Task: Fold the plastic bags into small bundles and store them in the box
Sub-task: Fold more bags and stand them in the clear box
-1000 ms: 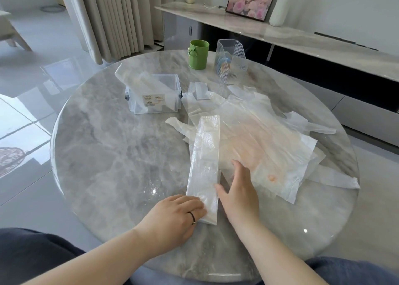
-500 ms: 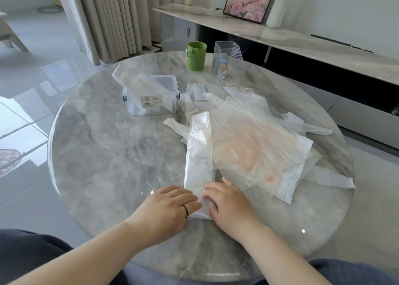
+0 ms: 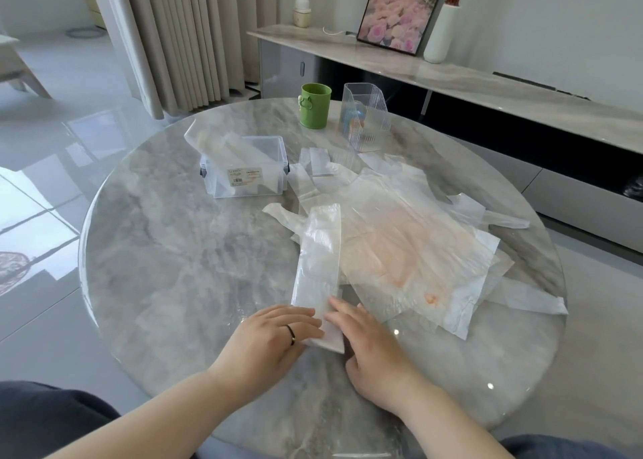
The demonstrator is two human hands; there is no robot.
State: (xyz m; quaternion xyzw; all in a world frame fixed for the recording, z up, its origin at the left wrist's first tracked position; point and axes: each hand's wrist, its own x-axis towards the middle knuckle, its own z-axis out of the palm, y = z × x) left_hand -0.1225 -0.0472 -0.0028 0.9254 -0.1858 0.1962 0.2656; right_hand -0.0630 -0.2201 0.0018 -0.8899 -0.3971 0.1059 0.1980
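Observation:
A clear plastic bag folded into a long narrow strip lies on the round marble table, pointing away from me. My left hand, with a ring on it, rests flat on the strip's near left corner. My right hand lies flat on its near right corner, fingers straight. A pile of loose flat plastic bags with orange print spreads to the right of the strip. The clear storage box stands at the far left, with a folded bag leaning out of it.
A green cup and a ribbed clear container stand at the table's far edge. Behind the table runs a low marble sideboard with a picture frame, a vase and a small camera. Curtains hang at the back left.
My right hand has come back from the bag pile onto the strip's near end, beside my left hand. The strip's near end now lies under both hands.

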